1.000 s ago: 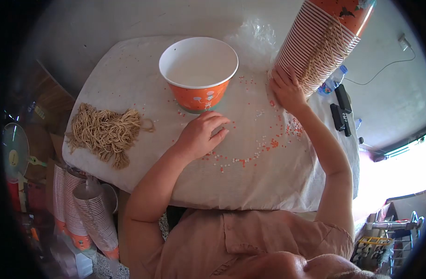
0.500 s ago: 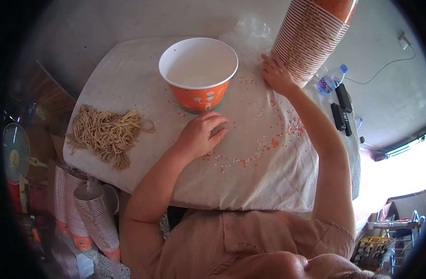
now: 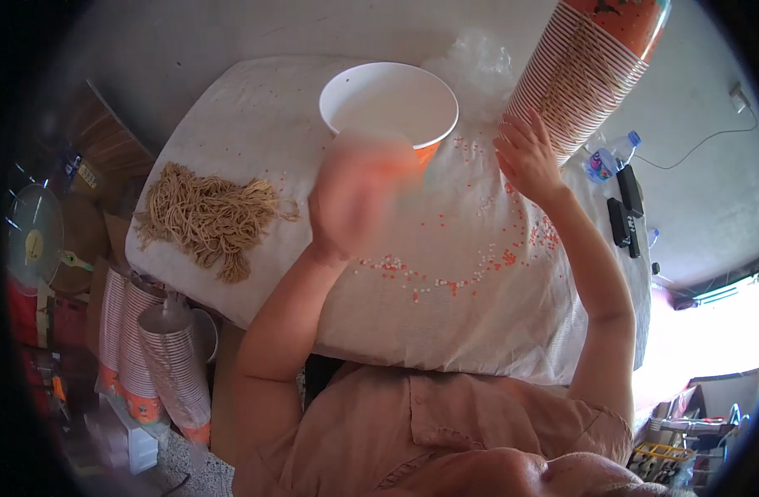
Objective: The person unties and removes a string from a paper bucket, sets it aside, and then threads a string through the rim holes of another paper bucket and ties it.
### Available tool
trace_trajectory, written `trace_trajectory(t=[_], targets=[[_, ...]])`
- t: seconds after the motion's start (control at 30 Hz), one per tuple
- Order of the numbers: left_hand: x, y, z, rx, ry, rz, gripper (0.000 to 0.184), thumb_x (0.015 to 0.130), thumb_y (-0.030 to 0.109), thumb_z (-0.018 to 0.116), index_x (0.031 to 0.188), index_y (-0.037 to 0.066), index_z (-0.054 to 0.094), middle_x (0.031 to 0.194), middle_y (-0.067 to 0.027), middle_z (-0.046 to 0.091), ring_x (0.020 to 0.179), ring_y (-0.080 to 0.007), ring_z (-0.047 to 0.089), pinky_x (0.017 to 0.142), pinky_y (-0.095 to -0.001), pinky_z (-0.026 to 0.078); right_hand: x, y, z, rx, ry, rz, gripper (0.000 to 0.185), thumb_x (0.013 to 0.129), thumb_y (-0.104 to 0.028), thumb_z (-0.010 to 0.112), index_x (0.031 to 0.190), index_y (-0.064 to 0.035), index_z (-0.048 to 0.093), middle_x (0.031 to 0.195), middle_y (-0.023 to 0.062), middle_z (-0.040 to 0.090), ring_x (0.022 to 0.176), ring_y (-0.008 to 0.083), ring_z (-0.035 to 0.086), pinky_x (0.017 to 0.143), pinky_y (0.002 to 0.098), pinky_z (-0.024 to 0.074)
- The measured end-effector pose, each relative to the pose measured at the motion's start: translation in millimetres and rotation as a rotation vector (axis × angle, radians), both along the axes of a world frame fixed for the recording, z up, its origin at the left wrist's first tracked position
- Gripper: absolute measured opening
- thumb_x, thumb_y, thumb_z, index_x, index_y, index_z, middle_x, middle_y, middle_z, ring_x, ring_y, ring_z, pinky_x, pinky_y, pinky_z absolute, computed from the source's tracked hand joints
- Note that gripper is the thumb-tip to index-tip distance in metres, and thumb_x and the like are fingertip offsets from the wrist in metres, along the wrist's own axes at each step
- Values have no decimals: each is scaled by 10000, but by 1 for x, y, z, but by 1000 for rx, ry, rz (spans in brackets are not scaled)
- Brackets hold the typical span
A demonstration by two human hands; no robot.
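Head view: two hands apart, blurred left hand before one orange bucket, its grip impossible to tell, right hand spread-fingered against one tilted bucket stack, one twine bundle inside the table's left edge, gap between bucket and stack.

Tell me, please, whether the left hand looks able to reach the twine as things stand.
Probably yes: the twine lies on the cloth, left of the blurred left hand, and nothing seems to stand between them.
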State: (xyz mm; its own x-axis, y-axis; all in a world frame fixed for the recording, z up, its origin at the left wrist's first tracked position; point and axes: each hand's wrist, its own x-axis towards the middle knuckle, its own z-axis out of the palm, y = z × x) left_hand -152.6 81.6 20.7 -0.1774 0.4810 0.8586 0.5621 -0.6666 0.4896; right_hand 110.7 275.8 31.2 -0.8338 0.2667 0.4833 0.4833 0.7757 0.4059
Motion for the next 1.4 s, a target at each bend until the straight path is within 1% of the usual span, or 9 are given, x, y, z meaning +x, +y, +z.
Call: trace_trajectory(t=[0.1,0.23,0.33,0.47,0.6,0.7,0.87,1.07,1.4], targets=[[-14,11,-7,53,-314,-8,371,853,14,594,1206,32,480,1147,-92,509,920,-139,496,820,-284,432,-6,-27,24,-149,181,77,228,782,-114,657,1002,-61,625,1124,109,594,1205,294,498,1095,527,294],[-21,17,-4,-47,-373,94,511,875,78,565,1338,59,349,1309,-121,401,1153,-200,434,975,-374,381,-28,-56,48,-351,421,226,326,788,-89,670,1107,-55,613,1155,124,586,1173,316,518,1042,520,352],[-24,18,-9,-214,-390,18,644,867,189,519,1433,55,243,1442,-151,290,1374,-290,276,1122,-485,227,-46,-70,57,-372,418,274,365,787,-93,676,1142,-61,595,1171,131,578,1173,324,518,1045,522,355],[-24,27,-14,-344,-459,-63,862,818,206,613,1474,-7,95,1496,-217,205,1428,-328,168,1155,-487,156,-64,-81,55,-370,380,290,412,785,-121,690,1177,-69,574,1203,139,565,1202,330,504,1063,538,335],[-12,31,-13,-349,-359,-19,1003,763,256,746,1472,-16,89,1483,-222,214,1421,-317,188,1154,-453,186,-74,-83,49,-422,387,298,406,793,-130,688,1180,-77,578,1227,128,564,1220,322,498,1083,553,301],[-11,33,-13,-293,-427,-220,1117,699,300,837,1468,-24,93,1463,-200,254,1403,-302,233,1142,-424,233,-79,-87,46,-445,365,262,398,806,-149,689,1184,-89,578,1213,110,585,1232,295,498,1112,576,234],[-12,30,-17,-371,-219,-14,1117,667,395,861,1449,-29,186,1385,-166,359,1317,-294,347,1093,-428,319,-76,-92,43,-532,352,268,234,835,-141,677,1064,-100,653,1020,41,668,1099,203,591,1130,601,156],[-4,18,-6,-332,-152,77,1072,638,435,869,1410,-21,282,1327,-161,422,1227,-280,438,1055,-433,358,-59,-99,57,-792,420,314,181,835,-97,681,1015,-115,682,937,-12,679,874,151,648,1143,571,162],[-7,17,-7,-418,-248,29,1121,621,584,829,1422,6,300,1316,-122,455,1206,-241,463,972,-402,382,-43,-80,65,-862,485,391,199,823,-71,686,1020,-97,682,939,-4,669,816,144,627,1124,507,226]])
